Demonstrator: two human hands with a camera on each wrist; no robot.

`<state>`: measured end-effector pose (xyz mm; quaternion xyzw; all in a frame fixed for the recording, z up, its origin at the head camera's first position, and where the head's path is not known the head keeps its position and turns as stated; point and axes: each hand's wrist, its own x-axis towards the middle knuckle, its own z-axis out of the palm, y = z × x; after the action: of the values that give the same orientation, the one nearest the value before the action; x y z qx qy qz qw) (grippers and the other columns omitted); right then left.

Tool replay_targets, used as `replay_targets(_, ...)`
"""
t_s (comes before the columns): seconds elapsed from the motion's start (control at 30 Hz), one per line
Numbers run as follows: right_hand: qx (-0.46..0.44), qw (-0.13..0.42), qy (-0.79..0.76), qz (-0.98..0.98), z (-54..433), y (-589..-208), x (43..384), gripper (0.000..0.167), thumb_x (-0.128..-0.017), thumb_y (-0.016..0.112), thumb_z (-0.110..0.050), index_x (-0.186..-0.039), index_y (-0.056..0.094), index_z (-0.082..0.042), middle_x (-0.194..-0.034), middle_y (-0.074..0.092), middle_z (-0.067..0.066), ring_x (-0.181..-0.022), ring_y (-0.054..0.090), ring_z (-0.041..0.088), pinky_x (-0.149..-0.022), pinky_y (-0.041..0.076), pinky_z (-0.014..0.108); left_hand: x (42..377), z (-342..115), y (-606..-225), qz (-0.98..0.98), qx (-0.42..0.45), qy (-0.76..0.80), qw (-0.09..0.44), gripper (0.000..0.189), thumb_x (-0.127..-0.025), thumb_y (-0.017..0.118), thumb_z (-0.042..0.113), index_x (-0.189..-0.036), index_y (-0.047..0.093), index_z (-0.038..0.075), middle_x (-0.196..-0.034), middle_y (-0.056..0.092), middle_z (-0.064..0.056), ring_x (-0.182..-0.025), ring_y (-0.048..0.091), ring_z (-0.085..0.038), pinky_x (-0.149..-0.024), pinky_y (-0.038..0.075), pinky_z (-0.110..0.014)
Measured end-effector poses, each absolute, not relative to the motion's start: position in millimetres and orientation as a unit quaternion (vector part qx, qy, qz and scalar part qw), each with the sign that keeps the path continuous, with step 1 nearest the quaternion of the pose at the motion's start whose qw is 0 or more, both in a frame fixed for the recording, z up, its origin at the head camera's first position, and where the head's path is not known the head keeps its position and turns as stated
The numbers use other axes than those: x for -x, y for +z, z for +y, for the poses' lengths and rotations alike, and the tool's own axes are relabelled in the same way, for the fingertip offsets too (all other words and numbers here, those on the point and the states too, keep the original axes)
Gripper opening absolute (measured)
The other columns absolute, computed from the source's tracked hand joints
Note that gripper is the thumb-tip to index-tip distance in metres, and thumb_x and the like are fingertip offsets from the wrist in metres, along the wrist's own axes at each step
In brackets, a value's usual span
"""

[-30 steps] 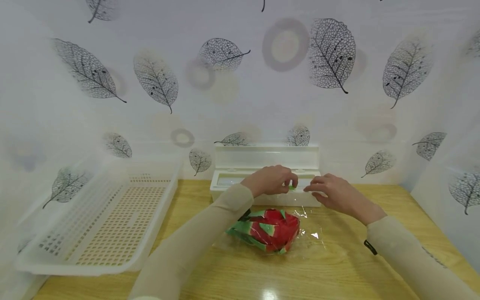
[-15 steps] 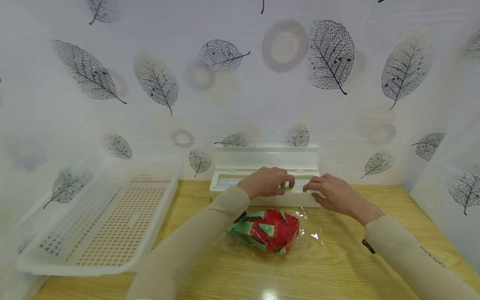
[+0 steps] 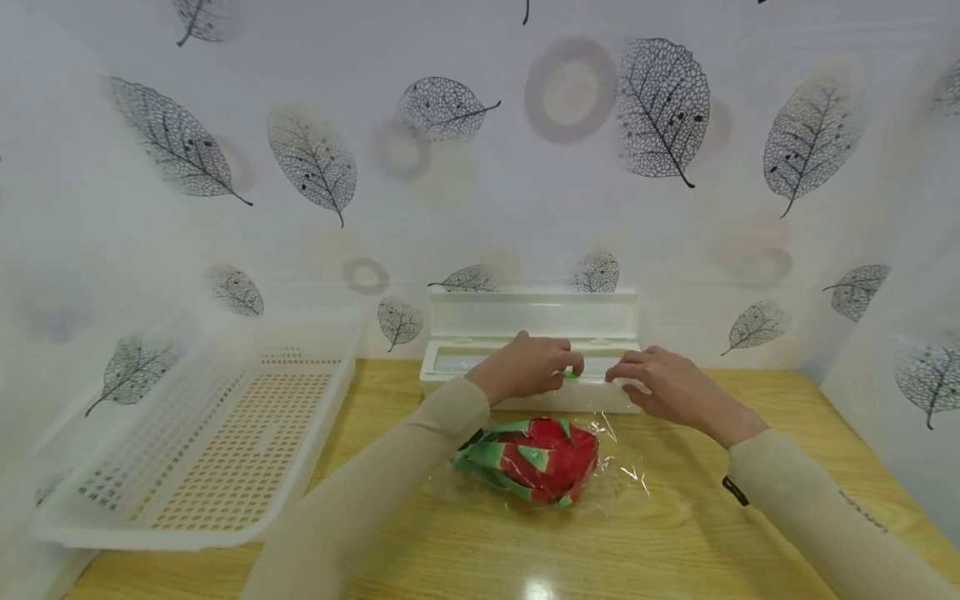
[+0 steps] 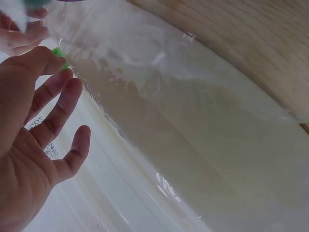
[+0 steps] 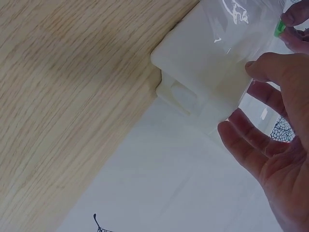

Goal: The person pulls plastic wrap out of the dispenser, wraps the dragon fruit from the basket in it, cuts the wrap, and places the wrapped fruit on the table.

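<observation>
A white cling film dispenser [image 3: 440,387] stands against the back wall, its lid [image 3: 532,317] raised. My left hand [image 3: 528,368] pinches a small green slide cutter [image 4: 60,56] between thumb and index finger at the dispenser's front edge; the other fingers are spread. My right hand [image 3: 671,390] grips the dispenser's right end, thumb on the front face and fingertips at the top edge. Clear cling film [image 4: 145,53] hangs over the front of the dispenser. Nearer to me, a red and green dragon fruit [image 3: 551,462] lies on the table, covered in clear film.
A white perforated plastic basket [image 3: 300,467] takes up the left side of the wooden table [image 3: 675,533]. Leaf-patterned sheeting [image 3: 510,192] rises behind and at both sides. My left forearm [image 3: 375,500] passes between basket and fruit.
My left hand has moved a little to the left along the dispenser's edge, carrying the green slide cutter with it. My right hand keeps almost the same place. The fruit has not moved.
</observation>
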<state>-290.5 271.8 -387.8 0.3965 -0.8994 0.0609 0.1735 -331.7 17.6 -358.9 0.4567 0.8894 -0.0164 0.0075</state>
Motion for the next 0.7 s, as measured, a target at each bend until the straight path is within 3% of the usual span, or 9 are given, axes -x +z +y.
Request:
replay_targets(0.2, -0.391, 0.168, 0.062, -0.903, 271.5, -386.0, 290.9, 0.027, -0.083, 0.077, -0.001, -0.107, 0.077, -0.012, -0.102, 0.074, 0.002, -0.089, 0.070, 0.030, -0.078, 0.059, 0.049, 333.1, 14.5, -358.8, 0.887, -0.461, -0.010, -0.006, 0.025, -0.101, 0.063, 0.021, -0.125, 0.068, 0.027, -0.117, 0.070, 0.004, -0.099, 0.068, -0.011, -0.088, 0.057, -0.042)
replay_targets(0.7, -0.389, 0.163, 0.067, -0.904, 270.6, -385.9, 288.3, 0.026, -0.084, 0.077, 0.000, -0.108, 0.077, -0.011, -0.102, 0.074, 0.003, -0.090, 0.071, 0.030, -0.080, 0.059, 0.051, 331.5, 10.2, -361.6, 0.888, -0.460, -0.002, -0.017, 0.025, -0.100, 0.064, 0.019, -0.123, 0.069, 0.026, -0.112, 0.071, 0.005, -0.099, 0.068, -0.011, -0.083, 0.056, -0.037)
